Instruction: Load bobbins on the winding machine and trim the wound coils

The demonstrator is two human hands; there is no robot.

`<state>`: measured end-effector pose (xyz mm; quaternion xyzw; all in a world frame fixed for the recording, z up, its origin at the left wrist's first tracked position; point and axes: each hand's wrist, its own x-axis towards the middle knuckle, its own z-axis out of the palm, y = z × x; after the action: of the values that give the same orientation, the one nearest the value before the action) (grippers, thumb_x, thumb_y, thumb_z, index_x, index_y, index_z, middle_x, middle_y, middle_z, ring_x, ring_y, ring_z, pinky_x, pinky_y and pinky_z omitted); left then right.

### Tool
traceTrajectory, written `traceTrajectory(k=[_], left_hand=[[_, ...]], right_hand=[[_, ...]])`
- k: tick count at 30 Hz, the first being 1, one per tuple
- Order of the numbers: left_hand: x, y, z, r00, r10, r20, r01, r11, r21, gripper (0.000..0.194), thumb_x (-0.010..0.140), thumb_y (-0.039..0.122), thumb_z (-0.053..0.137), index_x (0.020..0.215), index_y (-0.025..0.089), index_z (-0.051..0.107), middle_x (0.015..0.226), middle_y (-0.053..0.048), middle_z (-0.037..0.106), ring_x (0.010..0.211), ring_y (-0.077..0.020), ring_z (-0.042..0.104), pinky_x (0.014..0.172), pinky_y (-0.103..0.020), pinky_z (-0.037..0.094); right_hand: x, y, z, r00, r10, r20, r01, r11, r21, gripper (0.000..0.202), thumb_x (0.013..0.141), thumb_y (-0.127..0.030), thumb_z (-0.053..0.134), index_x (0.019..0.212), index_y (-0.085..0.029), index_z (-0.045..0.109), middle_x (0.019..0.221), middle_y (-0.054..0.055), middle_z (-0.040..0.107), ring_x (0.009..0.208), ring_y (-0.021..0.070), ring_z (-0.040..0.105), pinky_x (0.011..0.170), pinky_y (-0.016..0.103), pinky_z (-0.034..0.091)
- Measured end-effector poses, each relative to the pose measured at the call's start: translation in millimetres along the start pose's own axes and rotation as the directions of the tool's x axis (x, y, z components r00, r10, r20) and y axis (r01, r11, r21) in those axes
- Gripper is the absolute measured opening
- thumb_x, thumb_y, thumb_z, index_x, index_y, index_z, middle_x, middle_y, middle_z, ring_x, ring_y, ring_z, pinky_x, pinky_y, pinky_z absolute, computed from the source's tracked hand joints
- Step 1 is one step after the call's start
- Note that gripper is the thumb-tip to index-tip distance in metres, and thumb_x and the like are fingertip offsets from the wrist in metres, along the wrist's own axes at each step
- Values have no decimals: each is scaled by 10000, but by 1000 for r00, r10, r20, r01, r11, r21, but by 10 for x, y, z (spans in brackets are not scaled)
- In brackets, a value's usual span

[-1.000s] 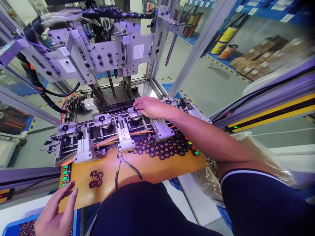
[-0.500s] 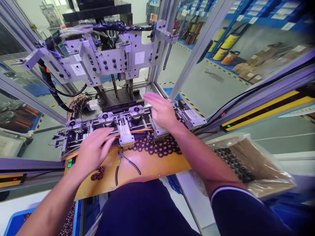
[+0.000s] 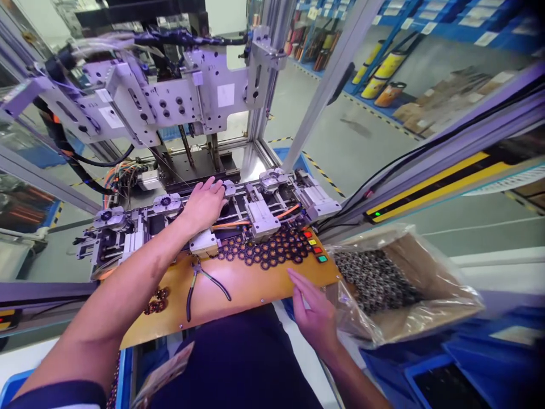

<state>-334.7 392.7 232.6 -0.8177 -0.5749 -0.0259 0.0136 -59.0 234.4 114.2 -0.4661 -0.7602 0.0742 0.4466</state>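
My left hand (image 3: 205, 205) reaches over the row of metal clamping fixtures, fingers spread, at a round-holed clamp (image 3: 229, 188); whether its fingertips touch the clamp is hard to tell. My right hand (image 3: 315, 311) is low at the front edge of the orange board (image 3: 247, 289), fingers stretched out and nothing seen in them. Just beyond it lie many dark ring cores (image 3: 266, 255), spread flat. Cutting pliers (image 3: 204, 278) with dark handles lie spread on the board. Left of them sits a small group of copper-wound rings (image 3: 157, 301).
Behind the fixtures rises a machine head with metal plates (image 3: 170, 105) and cables. Coloured push buttons (image 3: 315, 250) sit at the board's right end. A plastic-lined carton (image 3: 383, 284) of small dark parts stands at right. A yellow light barrier (image 3: 430, 187) runs along the right side.
My left hand has moved right and forward onto a clamp. My right hand has drawn back from the fixtures to the board's front edge. The camera view has shifted slightly.
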Motion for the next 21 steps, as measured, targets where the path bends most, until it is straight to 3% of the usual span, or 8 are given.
traceTrajectory(k=[5, 7, 9, 11, 13, 15, 17, 21], left_hand=[[94, 37, -28, 999, -6, 43, 7, 1000, -13, 379, 948, 204, 501, 1254, 5, 605, 1403, -241, 577, 1417, -387, 409, 1134, -562, 353], [60, 54, -91, 998, -19, 58, 20, 1000, -23, 483, 933, 268, 565, 1336, 3, 539, 1473, -250, 504, 1452, -410, 342, 1143, -602, 325], [-99, 105, -183, 999, -29, -24, 27, 997, -73, 636, 926, 346, 595, 1440, 13, 421, 1564, -257, 369, 1491, -418, 249, 1160, -621, 291], [-410, 192, -277, 980, -29, -199, -8, 983, -182, 666, 941, 383, 573, 1482, 52, 371, 1591, -229, 334, 1508, -383, 226, 1183, -593, 278], [-837, 293, -330, 944, -28, -330, -80, 947, -310, 583, 960, 364, 543, 1470, 112, 413, 1535, -174, 457, 1487, -314, 317, 1198, -537, 305], [-1298, 374, -310, 949, -37, -314, -102, 903, -416, 539, 952, 330, 566, 1453, 168, 450, 1476, -134, 541, 1434, -276, 423, 1185, -497, 360], [-1694, 424, -215, 955, -112, -276, -43, 865, -499, 517, 919, 295, 619, 1411, 185, 505, 1437, -129, 579, 1376, -277, 500, 1156, -478, 413], [-2075, 532, 14, 945, -295, -142, 135, 746, -652, 385, 899, 280, 648, 1268, 175, 624, 1199, -129, 730, 1080, -251, 704, 961, -408, 570]], right_hand=[[-124, 84, 276, 992, 79, 98, -75, 996, -37, 275, 969, -142, 470, 1150, -191, 672, 1031, 111, 718, 944, 222, 709, 856, 389, 621], [-34, 129, 451, 986, 68, 155, -64, 997, -34, 206, 989, -197, 497, 1105, -186, 667, 1002, 92, 701, 944, 211, 685, 864, 409, 599], [74, 169, 616, 973, 42, 229, -39, 999, -15, 174, 999, -264, 531, 1070, -167, 656, 997, 69, 678, 956, 188, 655, 882, 402, 572], [165, 199, 746, 954, 17, 299, -23, 1000, 16, 193, 998, -321, 553, 1043, -162, 652, 1004, 56, 660, 958, 172, 632, 890, 383, 553], [227, 216, 826, 939, 6, 345, -26, 998, 54, 200, 993, -341, 563, 1006, -162, 652, 998, 52, 651, 948, 166, 621, 886, 371, 543], [268, 209, 849, 932, 7, 363, -47, 994, 100, 195, 991, -325, 564, 950, -154, 649, 971, 46, 646, 933, 161, 614, 886, 370, 533], [307, 147, 811, 931, 2, 365, -68, 983, 168, 186, 984, -281, 563, 887, -157, 662, 929, 49, 642, 926, 173, 609, 889, 388, 528], [426, -230, 595, 936, -57, 346, -88, 918, 387, 143, 948, -245, 596, 913, -217, 732, 1000, 85, 638, 994, 225, 614, 876, 415, 546]])
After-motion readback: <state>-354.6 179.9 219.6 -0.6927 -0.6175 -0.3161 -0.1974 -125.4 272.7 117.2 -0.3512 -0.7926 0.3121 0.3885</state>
